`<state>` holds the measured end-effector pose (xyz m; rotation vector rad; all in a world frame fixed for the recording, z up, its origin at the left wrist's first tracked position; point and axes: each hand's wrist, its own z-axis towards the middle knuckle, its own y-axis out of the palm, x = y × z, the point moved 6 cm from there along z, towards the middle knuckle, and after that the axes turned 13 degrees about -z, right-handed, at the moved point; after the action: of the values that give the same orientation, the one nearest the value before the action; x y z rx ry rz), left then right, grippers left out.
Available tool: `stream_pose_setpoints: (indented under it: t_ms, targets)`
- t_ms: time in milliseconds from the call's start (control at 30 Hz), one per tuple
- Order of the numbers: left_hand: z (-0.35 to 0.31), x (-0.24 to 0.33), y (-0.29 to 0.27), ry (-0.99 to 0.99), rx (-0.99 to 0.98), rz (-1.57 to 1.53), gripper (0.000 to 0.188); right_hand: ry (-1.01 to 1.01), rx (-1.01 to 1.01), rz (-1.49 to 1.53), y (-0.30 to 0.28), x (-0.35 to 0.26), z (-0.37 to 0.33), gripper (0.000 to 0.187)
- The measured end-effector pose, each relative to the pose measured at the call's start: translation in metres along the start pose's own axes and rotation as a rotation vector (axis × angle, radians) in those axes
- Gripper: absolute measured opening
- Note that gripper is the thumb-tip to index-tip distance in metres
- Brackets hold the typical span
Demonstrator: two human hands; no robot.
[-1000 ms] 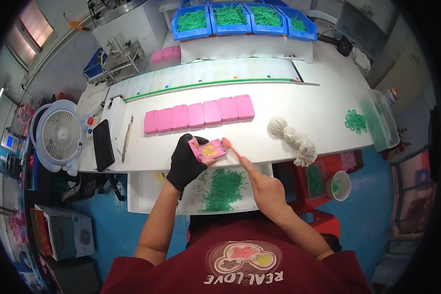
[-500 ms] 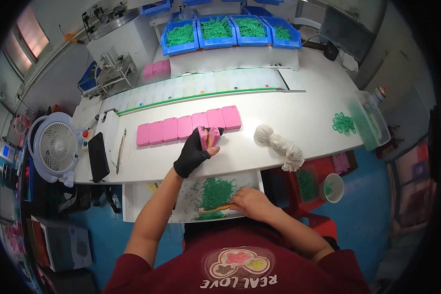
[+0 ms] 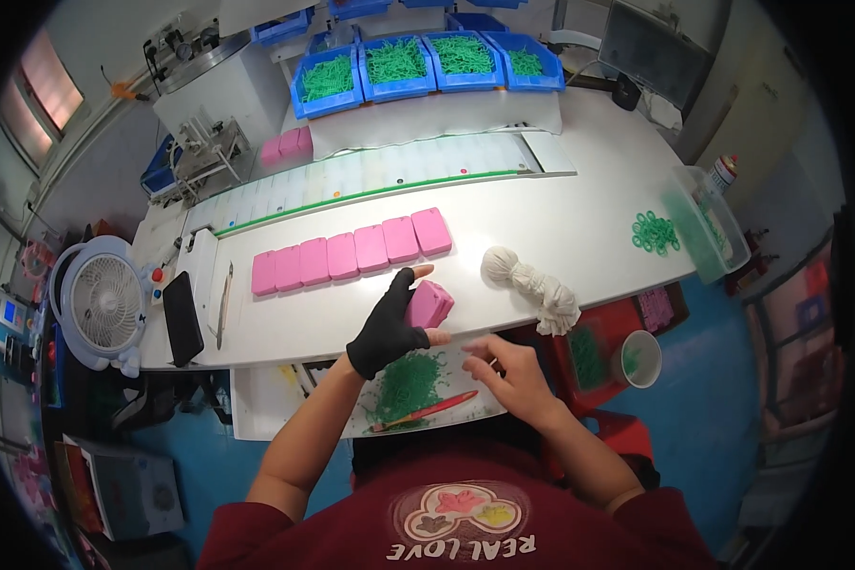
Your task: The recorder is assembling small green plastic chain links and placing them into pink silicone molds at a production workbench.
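Observation:
My left hand (image 3: 387, 328), in a black fingerless glove, is closed around a pink block-shaped piece (image 3: 429, 303) above the table's front edge. Its bare thumb and a fingertip show on either side of the block. My right hand (image 3: 511, 372) is bare and hovers over the open drawer, fingers apart and slightly curled, holding nothing. Below it a slim tool with a red handle (image 3: 446, 404) lies across the drawer beside a heap of small green pieces (image 3: 410, 388). Farther back, several pink blocks (image 3: 356, 253) stand in a slanting row on the table.
A bundled white cloth (image 3: 532, 287) lies to the right. Green rings (image 3: 655, 233) rest near a clear bin (image 3: 708, 228). Blue bins (image 3: 396, 65) of green pieces line the back. At left are a dark phone (image 3: 182, 318), tweezers (image 3: 225, 304) and a fan (image 3: 103, 299).
My right hand has let go of the slim tool and risen from the drawer. My left hand has come nearer with the pink block, which looked parted before and now looks closed.

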<state>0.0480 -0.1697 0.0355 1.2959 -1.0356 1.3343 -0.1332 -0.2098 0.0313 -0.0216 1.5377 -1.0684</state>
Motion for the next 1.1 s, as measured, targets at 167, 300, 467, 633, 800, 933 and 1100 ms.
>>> stream_pose_setpoints:
  t_ms: [167,300,467,633,800,933,1100]
  targets:
    - [-0.022,0.003,0.008,0.104,0.19,-0.103,0.047,-0.008,0.144,0.04,0.001,-0.037,0.039,0.03]
    - [-0.045,0.001,0.0,0.127,0.418,-0.098,0.037,-0.274,0.297,-0.152,0.008,-0.053,0.049,0.023]
    - [-0.052,-0.012,0.007,0.037,0.317,-0.867,0.042,-0.511,0.255,-0.094,0.01,-0.054,0.053,0.024]
    - [-0.055,-0.013,-0.002,0.05,0.401,-0.575,0.038,-0.299,0.242,0.064,0.026,-0.057,0.051,0.036]
    - [-0.059,0.039,-0.007,0.366,0.343,0.35,0.061,-0.148,0.186,0.046,0.03,-0.038,0.059,0.025]
    - [-0.05,0.053,0.015,0.484,-0.118,0.777,0.078,-0.091,0.126,0.076,0.028,-0.028,0.065,0.021]
    - [-0.021,0.052,-0.003,0.43,-0.165,0.748,0.078,-0.024,0.041,0.179,0.022,-0.013,0.079,0.025]
